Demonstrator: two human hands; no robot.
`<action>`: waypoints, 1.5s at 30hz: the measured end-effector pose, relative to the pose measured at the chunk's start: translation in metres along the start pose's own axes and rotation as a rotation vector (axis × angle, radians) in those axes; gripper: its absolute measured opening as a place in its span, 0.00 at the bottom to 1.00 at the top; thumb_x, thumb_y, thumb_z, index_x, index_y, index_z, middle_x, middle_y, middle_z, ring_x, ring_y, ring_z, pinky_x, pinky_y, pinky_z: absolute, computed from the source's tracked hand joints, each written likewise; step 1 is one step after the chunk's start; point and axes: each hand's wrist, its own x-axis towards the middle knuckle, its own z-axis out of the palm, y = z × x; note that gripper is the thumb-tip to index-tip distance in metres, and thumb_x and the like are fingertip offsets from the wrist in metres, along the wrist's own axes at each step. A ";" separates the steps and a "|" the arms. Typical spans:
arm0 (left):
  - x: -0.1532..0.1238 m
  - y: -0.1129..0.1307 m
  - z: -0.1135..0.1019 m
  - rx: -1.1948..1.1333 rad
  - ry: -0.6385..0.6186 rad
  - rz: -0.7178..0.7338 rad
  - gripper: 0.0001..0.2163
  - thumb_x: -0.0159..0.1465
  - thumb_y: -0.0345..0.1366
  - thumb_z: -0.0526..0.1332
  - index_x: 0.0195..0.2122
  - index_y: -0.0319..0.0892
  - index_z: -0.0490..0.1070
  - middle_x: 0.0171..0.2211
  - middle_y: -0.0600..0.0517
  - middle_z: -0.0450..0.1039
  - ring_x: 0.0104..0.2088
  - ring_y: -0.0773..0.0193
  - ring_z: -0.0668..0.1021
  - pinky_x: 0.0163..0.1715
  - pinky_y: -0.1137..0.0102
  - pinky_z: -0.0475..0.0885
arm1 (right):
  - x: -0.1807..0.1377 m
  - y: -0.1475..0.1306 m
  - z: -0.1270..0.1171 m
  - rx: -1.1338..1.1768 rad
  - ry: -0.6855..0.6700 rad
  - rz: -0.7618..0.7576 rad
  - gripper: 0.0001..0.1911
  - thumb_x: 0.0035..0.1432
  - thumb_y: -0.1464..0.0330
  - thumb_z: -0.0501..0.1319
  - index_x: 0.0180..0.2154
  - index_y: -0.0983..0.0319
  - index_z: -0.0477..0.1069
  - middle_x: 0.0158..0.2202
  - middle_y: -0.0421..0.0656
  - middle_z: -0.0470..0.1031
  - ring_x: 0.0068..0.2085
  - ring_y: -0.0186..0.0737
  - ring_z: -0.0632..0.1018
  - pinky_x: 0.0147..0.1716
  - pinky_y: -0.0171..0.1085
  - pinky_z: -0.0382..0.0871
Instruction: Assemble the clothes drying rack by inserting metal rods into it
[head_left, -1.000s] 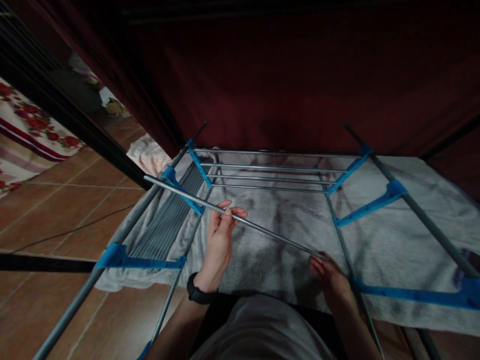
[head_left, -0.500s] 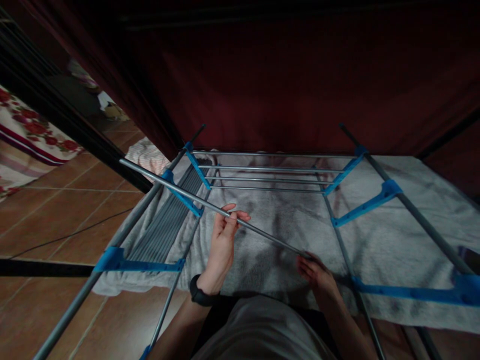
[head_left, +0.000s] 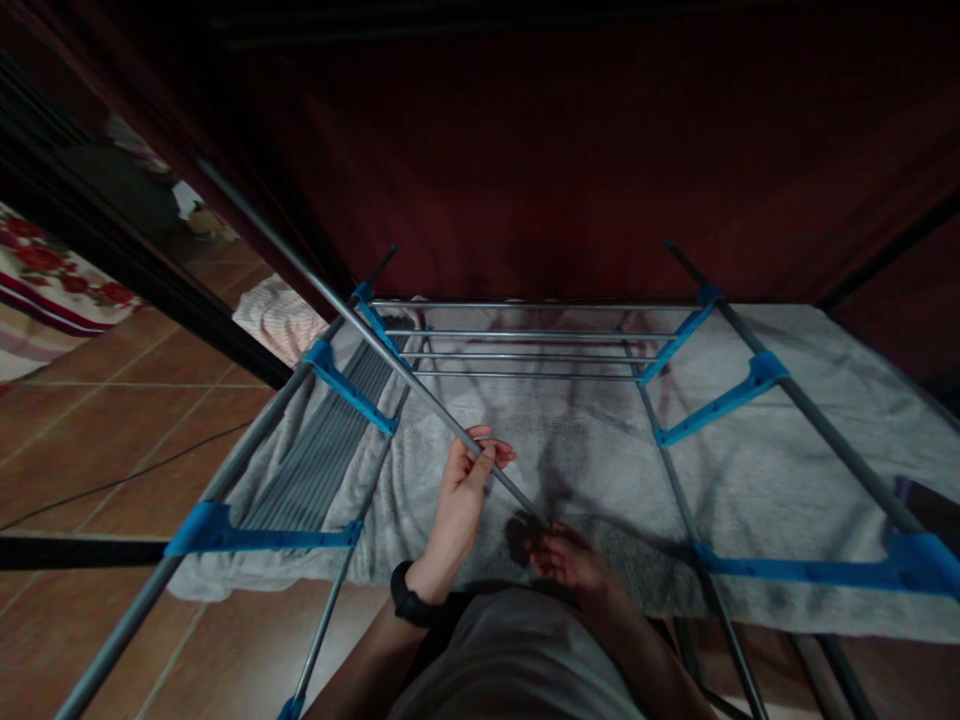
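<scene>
A long grey metal rod [head_left: 439, 407] slants from the upper left down toward my body, above the frame of a drying rack. My left hand [head_left: 463, 490], with a dark band on its wrist, pinches the rod between thumb and fingers below its middle. At the rod's lower end, the fingers of my right hand [head_left: 570, 560] are closed around the tip, partly in shadow. The rack has grey side tubes [head_left: 840, 440] joined by blue plastic brackets [head_left: 352, 390]. Several crossbars [head_left: 517, 338] span its far end.
Several more rods [head_left: 307, 450] lie side by side at left on a grey blanket [head_left: 510, 410] under the rack. Behind hangs a dark red curtain [head_left: 525, 170]. Tiled floor [head_left: 97, 440] with a thin cable and a flowered cloth [head_left: 45, 270] is at left.
The rod has tilted more steeply, its far end rising up and left. My right hand has moved left with the lower end, nearer my left hand, which has shifted slightly right and down.
</scene>
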 end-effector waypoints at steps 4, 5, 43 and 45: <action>-0.008 -0.009 0.004 0.030 -0.028 -0.027 0.15 0.66 0.44 0.71 0.49 0.45 0.74 0.37 0.51 0.81 0.40 0.59 0.83 0.49 0.62 0.75 | -0.005 0.000 0.012 -0.017 0.009 0.073 0.29 0.37 0.50 0.80 0.36 0.58 0.74 0.36 0.48 0.83 0.35 0.45 0.81 0.36 0.43 0.75; -0.010 -0.011 0.005 0.035 -0.038 -0.036 0.14 0.66 0.44 0.70 0.49 0.45 0.74 0.37 0.51 0.80 0.40 0.59 0.83 0.48 0.62 0.75 | -0.007 -0.001 0.015 -0.024 -0.009 0.072 0.30 0.38 0.49 0.80 0.37 0.59 0.75 0.37 0.48 0.83 0.35 0.44 0.81 0.36 0.43 0.74; 0.009 -0.035 -0.084 0.671 -0.002 0.116 0.08 0.63 0.39 0.65 0.40 0.45 0.82 0.31 0.51 0.82 0.34 0.58 0.82 0.38 0.67 0.75 | -0.005 -0.033 -0.013 -0.146 0.166 -0.148 0.27 0.42 0.44 0.76 0.38 0.55 0.82 0.40 0.48 0.85 0.40 0.51 0.82 0.46 0.53 0.78; 0.011 -0.040 -0.090 0.766 -0.022 0.117 0.10 0.65 0.39 0.62 0.43 0.44 0.81 0.33 0.50 0.83 0.36 0.57 0.83 0.40 0.66 0.76 | -0.003 -0.035 -0.018 -0.135 0.184 -0.152 0.30 0.39 0.43 0.78 0.38 0.56 0.83 0.39 0.49 0.85 0.39 0.51 0.82 0.45 0.53 0.78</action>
